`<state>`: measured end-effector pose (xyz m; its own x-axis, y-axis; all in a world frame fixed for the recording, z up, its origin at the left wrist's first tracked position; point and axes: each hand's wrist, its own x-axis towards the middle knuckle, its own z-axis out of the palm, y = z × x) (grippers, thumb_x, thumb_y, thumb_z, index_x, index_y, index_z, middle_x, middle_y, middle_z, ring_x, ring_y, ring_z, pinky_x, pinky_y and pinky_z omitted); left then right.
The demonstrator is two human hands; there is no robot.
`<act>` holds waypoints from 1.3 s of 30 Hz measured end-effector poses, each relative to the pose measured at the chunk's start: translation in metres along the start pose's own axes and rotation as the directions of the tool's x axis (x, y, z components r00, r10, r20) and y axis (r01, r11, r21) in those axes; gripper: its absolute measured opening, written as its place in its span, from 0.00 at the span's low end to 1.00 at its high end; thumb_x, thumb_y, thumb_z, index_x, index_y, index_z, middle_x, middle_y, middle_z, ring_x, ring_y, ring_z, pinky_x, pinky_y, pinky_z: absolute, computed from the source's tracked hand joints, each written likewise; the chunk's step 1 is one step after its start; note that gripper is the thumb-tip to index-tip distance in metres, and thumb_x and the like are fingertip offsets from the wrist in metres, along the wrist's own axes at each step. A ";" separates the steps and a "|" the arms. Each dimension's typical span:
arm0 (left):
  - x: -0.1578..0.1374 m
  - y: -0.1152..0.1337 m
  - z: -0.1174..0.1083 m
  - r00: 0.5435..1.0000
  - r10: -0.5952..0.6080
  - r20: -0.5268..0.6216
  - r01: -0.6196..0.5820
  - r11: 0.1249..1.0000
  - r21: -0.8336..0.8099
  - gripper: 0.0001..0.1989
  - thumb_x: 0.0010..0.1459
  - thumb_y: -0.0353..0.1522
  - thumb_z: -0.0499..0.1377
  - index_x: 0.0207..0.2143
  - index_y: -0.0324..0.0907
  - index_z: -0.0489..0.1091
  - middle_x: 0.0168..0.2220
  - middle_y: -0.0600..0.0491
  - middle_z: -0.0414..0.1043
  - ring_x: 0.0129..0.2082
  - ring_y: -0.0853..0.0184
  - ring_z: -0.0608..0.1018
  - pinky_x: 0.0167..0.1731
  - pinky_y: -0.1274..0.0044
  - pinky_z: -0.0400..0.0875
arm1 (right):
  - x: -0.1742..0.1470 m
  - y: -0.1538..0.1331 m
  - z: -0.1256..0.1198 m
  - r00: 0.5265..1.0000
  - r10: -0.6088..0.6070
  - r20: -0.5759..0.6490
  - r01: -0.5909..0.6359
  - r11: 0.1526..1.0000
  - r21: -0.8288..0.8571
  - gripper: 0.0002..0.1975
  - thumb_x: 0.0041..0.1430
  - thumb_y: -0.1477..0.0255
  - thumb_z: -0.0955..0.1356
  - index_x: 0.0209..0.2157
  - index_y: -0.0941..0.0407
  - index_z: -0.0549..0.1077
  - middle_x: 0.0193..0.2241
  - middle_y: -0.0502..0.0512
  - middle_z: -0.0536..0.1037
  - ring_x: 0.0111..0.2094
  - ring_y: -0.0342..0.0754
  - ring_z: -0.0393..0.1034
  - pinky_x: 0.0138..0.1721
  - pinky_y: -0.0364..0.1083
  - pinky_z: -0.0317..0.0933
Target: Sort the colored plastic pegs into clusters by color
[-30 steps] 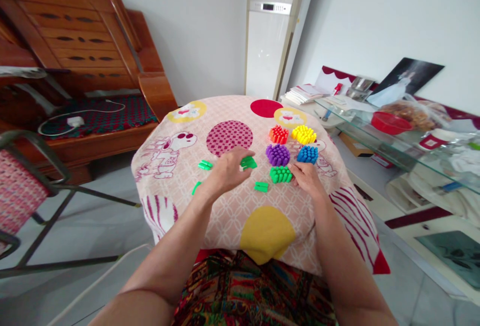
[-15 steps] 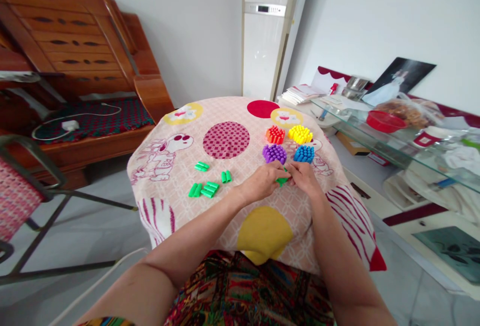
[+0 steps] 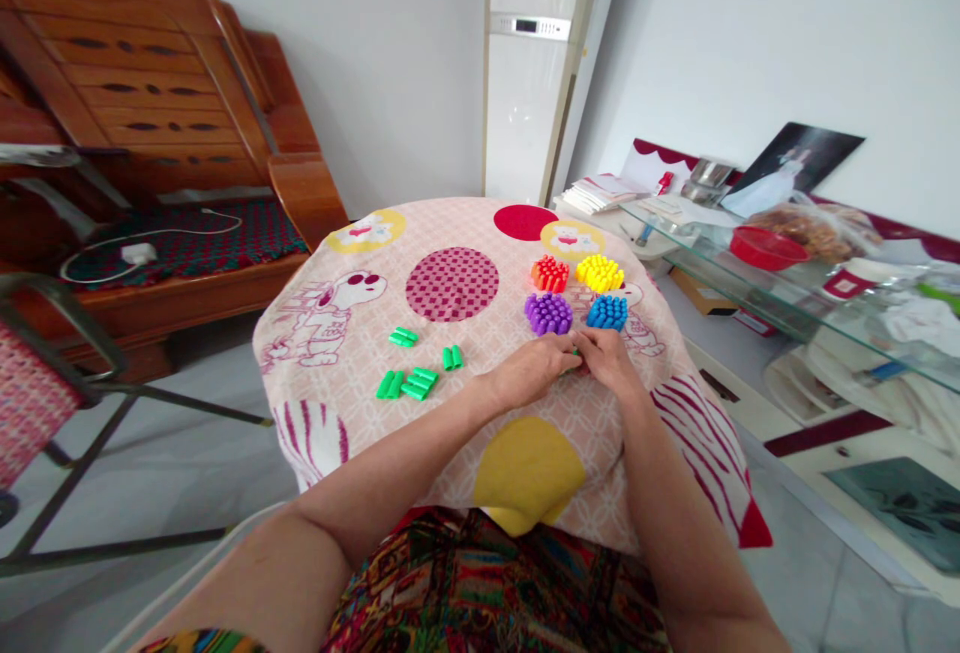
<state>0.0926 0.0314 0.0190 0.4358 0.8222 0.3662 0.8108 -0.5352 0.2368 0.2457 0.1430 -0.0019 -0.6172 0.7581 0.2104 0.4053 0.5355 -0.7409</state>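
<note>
My left hand (image 3: pixel 538 367) and my right hand (image 3: pixel 606 357) meet over the right side of the table, fingers closed around small green plastic tubes (image 3: pixel 576 352) that look like pen caps. The fingers hide most of these green pieces. Just beyond my hands stand tight upright clusters of similar pieces: purple (image 3: pixel 548 314), blue (image 3: pixel 607 312), red (image 3: pixel 550 274) and yellow (image 3: pixel 600 274). To the left of my left hand, more green tubes (image 3: pixel 420 383) lie flat in small groups, with a pair (image 3: pixel 452 358) closest to my wrist.
A patterned cloth (image 3: pixel 450 433) covers the round table. At right is a glass shelf (image 3: pixel 750 273) with a red bowl (image 3: pixel 769 247) and papers (image 3: pixel 598 193). A wooden bench (image 3: pixel 150 103) and a metal-framed chair (image 3: pixel 45 383) stand at left; a tall white cabinet-like unit (image 3: pixel 525 103) is behind.
My hands have drawn together and now cover more of the green pieces, which showed more plainly before. The coloured clusters and the loose green tubes on the left lie as before.
</note>
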 end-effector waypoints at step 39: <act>-0.016 -0.035 -0.056 0.841 -0.510 -0.180 0.491 0.860 -0.140 0.10 0.53 0.23 0.60 0.38 0.39 0.75 0.35 0.52 0.80 0.35 0.66 0.80 0.39 0.77 0.71 | -0.002 -0.002 0.003 0.996 0.091 0.006 -0.092 0.993 0.068 0.20 0.62 0.57 0.63 0.21 0.53 0.66 0.14 0.47 0.70 0.17 0.46 0.67 0.22 0.43 0.59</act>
<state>0.0354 0.0266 0.0552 -0.1173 0.9297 0.3491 0.8565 -0.0832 0.5094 0.2448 0.1392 -0.0027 -0.5816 0.8017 0.1380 0.4133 0.4374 -0.7987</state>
